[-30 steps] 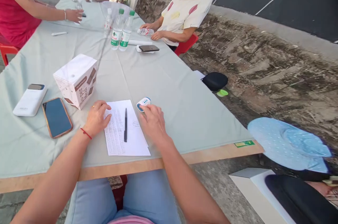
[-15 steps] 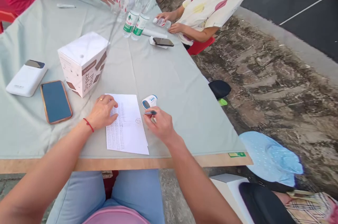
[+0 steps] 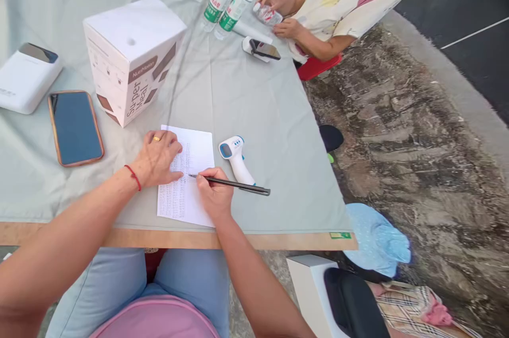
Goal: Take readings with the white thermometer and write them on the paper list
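Observation:
On the cloth-covered table (image 3: pixel 278 110) lies a white sheet of paper (image 3: pixel 199 139) with columns of small handwriting. My left hand (image 3: pixel 159 160) rests on the sheet's left part, fingers bent but apart, holding nothing. My right hand (image 3: pixel 217 192) grips a black pen (image 3: pixel 246 187) above the sheet, its tip at the written columns. Just right of the paper lies a white and blue infrared thermometer (image 3: pixel 238 160); my right hand does not touch it. A phone (image 3: pixel 76 128) in a brown-edged case is left of my left hand.
A white Super Meal box (image 3: pixel 133 62) stands beyond my left hand, with a white power bank (image 3: pixel 29 78) further left. Water bottles (image 3: pixel 225 1) stand at the back. Across the table a person (image 3: pixel 330 9) holds a bottle near another phone (image 3: pixel 264 50). A blue hat (image 3: pixel 376 240) hangs past the right edge.
My right hand has moved left from beside the thermometer onto the paper, bringing the pen tip to the writing. My left hand stays on the sheet. The view has tilted and shifted.

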Tool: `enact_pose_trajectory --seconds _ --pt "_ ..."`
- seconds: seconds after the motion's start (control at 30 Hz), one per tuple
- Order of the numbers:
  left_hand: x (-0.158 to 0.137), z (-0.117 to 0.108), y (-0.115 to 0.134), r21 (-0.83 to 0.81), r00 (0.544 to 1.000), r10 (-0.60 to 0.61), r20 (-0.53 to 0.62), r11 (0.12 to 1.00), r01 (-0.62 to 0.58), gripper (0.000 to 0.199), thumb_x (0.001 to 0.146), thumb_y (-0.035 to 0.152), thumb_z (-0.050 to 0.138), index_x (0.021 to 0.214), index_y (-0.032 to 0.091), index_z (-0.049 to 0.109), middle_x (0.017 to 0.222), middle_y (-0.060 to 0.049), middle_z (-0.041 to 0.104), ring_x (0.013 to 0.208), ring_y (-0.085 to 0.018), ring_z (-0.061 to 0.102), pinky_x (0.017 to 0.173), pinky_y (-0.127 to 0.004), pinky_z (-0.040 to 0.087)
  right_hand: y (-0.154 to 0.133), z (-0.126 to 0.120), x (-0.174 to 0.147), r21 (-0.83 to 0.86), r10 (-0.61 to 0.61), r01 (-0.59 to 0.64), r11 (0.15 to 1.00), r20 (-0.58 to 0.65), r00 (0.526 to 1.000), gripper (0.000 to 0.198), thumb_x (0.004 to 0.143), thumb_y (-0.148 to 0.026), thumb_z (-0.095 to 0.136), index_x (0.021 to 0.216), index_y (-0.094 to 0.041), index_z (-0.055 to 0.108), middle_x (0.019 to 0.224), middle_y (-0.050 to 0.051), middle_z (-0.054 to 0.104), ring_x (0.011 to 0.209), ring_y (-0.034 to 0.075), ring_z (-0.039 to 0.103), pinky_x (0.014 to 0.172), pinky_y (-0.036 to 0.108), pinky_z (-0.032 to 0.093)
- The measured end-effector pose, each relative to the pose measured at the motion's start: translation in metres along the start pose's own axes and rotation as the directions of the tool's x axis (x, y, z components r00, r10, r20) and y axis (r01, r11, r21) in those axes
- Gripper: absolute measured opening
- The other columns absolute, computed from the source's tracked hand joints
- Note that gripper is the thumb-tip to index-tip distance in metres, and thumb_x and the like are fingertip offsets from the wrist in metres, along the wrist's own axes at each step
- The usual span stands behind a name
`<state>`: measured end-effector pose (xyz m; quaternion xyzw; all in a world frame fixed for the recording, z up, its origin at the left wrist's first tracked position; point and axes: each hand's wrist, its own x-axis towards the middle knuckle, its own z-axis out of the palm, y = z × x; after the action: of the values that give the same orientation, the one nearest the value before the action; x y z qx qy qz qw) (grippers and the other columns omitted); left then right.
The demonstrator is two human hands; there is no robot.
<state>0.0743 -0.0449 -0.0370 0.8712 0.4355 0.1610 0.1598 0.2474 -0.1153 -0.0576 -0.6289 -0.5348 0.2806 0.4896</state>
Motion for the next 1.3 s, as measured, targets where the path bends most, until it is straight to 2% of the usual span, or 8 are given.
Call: enact_pose_trajectory --seconds 0.23,0.9,1.1,1.3 --pt "0.0000 -0.0029 0.0012 0.028 0.999 -0.010 0.042 1.000 0.009 0.052 0.070 0.045 0.073 0.108 0.013 0.058 0.119 -0.013 0.051 0.111 -0.030 0.044 0.105 -0.048 0.027 0.0012 0.0000 -0.0017 0.000 -0.130 0.130 0.992 0.037 0.991 0.011 0.076 -0.029 0.058 0.070 -0.020 0.057 0.060 -0.002 0.056 0.052 0.013 0.050 0.050 0.024 0.042" --pt "-0.0008 -0.0022 -0.0010 0.014 1.000 0.006 0.031 1.000 -0.007 0.049 0.071 0.044 0.072 0.107 0.014 0.057 0.118 -0.012 0.051 0.111 -0.029 0.043 0.104 -0.049 0.027 0.0097 0.0004 -0.0023 0.034 -0.107 0.105 0.994 0.067 0.992 0.011 0.077 -0.029 0.057 0.072 -0.020 0.054 0.059 -0.003 0.055 0.050 0.012 0.050 0.050 0.024 0.042" --pt "-0.0007 -0.0034 -0.0007 0.011 0.999 0.001 0.044 1.000 -0.001 0.049 0.071 0.044 0.072 0.107 0.014 0.057 0.120 -0.012 0.050 0.111 -0.029 0.043 0.105 -0.049 0.026 0.0040 -0.0004 -0.0020 0.010 -0.162 0.162 0.987 0.053 0.985 0.008 0.077 -0.026 0.056 0.071 -0.020 0.056 0.060 -0.003 0.055 0.051 0.012 0.050 0.050 0.023 0.042" --pt "-0.0002 -0.0051 -0.0003 0.029 0.999 0.011 0.043 0.999 -0.012 0.048 0.072 0.045 0.071 0.107 0.015 0.058 0.119 -0.012 0.051 0.111 -0.029 0.044 0.104 -0.049 0.028 0.0033 -0.0014 -0.0026 -0.009 -0.166 0.166 0.986 0.027 0.986 0.010 0.077 -0.027 0.056 0.070 -0.020 0.056 0.060 -0.003 0.055 0.051 0.012 0.049 0.049 0.023 0.041"
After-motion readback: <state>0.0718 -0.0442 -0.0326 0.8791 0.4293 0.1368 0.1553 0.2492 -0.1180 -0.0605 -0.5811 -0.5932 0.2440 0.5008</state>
